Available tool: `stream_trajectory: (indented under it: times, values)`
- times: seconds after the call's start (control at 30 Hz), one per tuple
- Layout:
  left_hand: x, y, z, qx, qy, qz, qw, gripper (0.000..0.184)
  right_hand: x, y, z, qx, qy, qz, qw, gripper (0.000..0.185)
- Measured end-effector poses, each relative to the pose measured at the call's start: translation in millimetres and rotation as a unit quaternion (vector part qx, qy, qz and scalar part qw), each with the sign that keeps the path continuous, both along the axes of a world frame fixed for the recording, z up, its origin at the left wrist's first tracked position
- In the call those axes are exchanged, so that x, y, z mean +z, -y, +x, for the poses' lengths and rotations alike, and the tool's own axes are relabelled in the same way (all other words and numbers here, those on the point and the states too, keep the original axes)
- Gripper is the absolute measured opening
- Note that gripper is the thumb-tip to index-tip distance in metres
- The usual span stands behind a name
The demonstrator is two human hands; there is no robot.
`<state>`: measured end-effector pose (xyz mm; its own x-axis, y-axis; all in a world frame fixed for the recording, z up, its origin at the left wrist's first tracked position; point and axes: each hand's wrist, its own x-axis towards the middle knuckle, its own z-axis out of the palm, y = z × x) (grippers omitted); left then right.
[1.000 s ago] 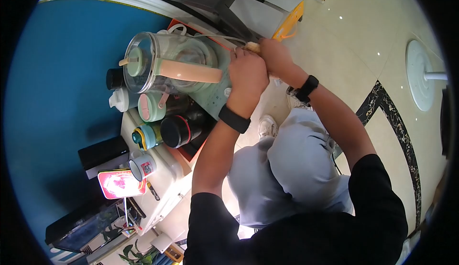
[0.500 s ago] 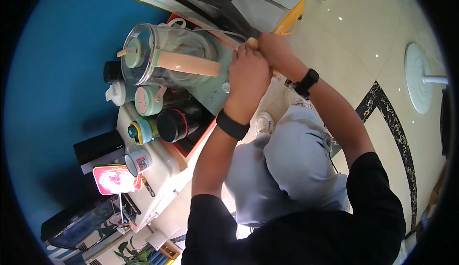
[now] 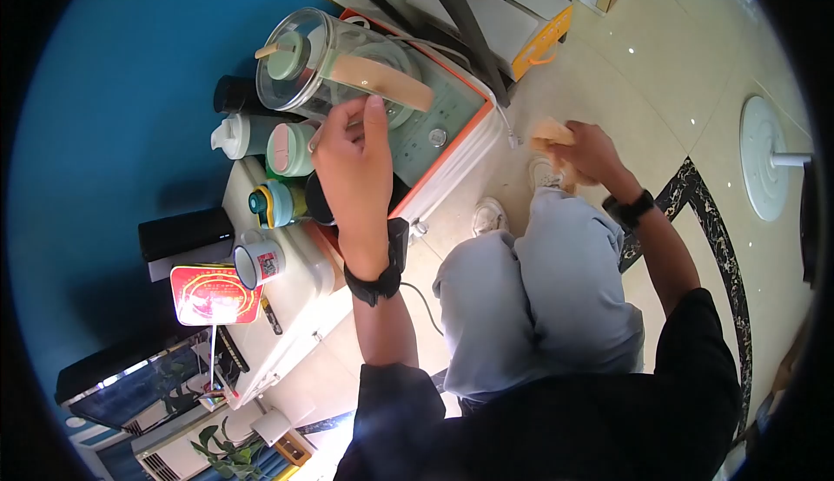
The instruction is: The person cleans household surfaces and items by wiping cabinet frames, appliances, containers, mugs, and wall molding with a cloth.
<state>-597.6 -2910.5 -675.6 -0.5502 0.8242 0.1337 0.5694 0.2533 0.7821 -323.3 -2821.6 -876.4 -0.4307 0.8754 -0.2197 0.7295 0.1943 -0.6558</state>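
My left hand (image 3: 354,164) is raised in front of a clear kettle (image 3: 347,47), just below its peach-coloured handle (image 3: 382,80). Its fingers are loosely curled, with the thumb apart and nothing visible between them. Whether the fingertips touch the handle, I cannot tell. The kettle has a mint-green lid (image 3: 287,57) and stands on a green-topped tray with an orange rim (image 3: 447,138). Over the floor to the right, my right hand (image 3: 595,155) is closed on a crumpled beige cloth (image 3: 552,136), part of which hangs below the fingers.
Beside the kettle stand a mint cup with a pink lid (image 3: 289,149), a white-topped bottle (image 3: 239,136) and a blue-yellow bottle (image 3: 274,203). An enamel mug (image 3: 259,262) sits nearer, by a red lit sign (image 3: 213,294). A dark-legged stand (image 3: 473,29) is behind the tray.
My hands, together at the tray's edge before, have separated. The left went left to the kettle handle; the right moved right and lower with the beige cloth. The view has shifted slightly.
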Motion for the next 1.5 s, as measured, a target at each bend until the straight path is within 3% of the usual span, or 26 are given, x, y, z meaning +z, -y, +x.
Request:
stream_trajectory:
  times: [0.1,0.23,0.37,0.6,0.73,0.93,1.03,1.07,1.17,1.2,1.33,1.37,1.4,1.5]
  values:
    - [-12.6,-11.3,1.2,-0.048,0.051,0.08,0.994,0.033,-4.8,18.7,39.7,-0.076,-0.007,-0.05,0.996,0.035]
    - [-34.2,-37.4,8.6,-0.089,0.292,0.173,0.937,0.041,-7.3,43.1,88.2,-0.164,-0.046,-0.097,0.981,0.033]
    - [-33.3,-57.5,19.9,-0.021,0.407,0.228,0.884,0.034,-15.6,59.1,124.6,-0.214,-0.073,-0.085,0.97,0.031]
    - [-34.4,-71.1,19.5,0.102,0.352,0.282,0.887,0.02,-2.7,64.3,158.8,-0.234,-0.08,-0.04,0.968,0.029]
    - [-27.8,-47.0,1.7,0.093,0.306,0.309,0.896,0.023,13.0,71.3,164.4,-0.239,-0.152,-0.02,0.959,0.028]
    - [27.9,31.7,21.3,-0.003,0.317,0.28,0.906,0.028,51.8,79.7,165.4,-0.212,-0.184,0.035,0.959,0.024]
    - [46.8,67.4,28.4,-0.082,0.309,0.293,0.901,0.025,76.1,78.5,153.3,-0.217,-0.248,0.119,0.936,0.024]
    - [55.3,77.5,32.5,-0.102,0.326,0.298,0.892,0.025,89.6,78.9,152.4,-0.204,-0.268,0.096,0.937,0.033]
    - [70.4,108.0,48.5,-0.19,0.335,0.292,0.876,0.037,142.2,84.6,119.5,-0.165,-0.336,0.22,0.901,0.043]
    - [73.2,116.6,51.7,-0.209,0.349,0.301,0.863,0.035,157.9,87.2,110.0,-0.153,-0.374,0.208,0.89,0.045]
    - [74.7,153.1,73.3,-0.224,0.346,0.217,0.885,0.054,202.3,99.8,67.2,-0.088,-0.479,0.215,0.847,0.052]
    - [74.5,164.4,82.5,-0.225,0.401,0.193,0.867,0.048,208.7,103.5,59.5,-0.068,-0.493,0.23,0.836,0.054]
    - [65.2,175.6,86.2,-0.17,0.346,0.173,0.906,0.045,212.7,112.1,54.7,-0.083,-0.47,0.212,0.853,0.056]
    - [37.1,182.8,74.6,-0.307,0.246,0.193,0.899,0.055,222.3,131.9,52.7,-0.077,-0.388,0.218,0.892,0.06]
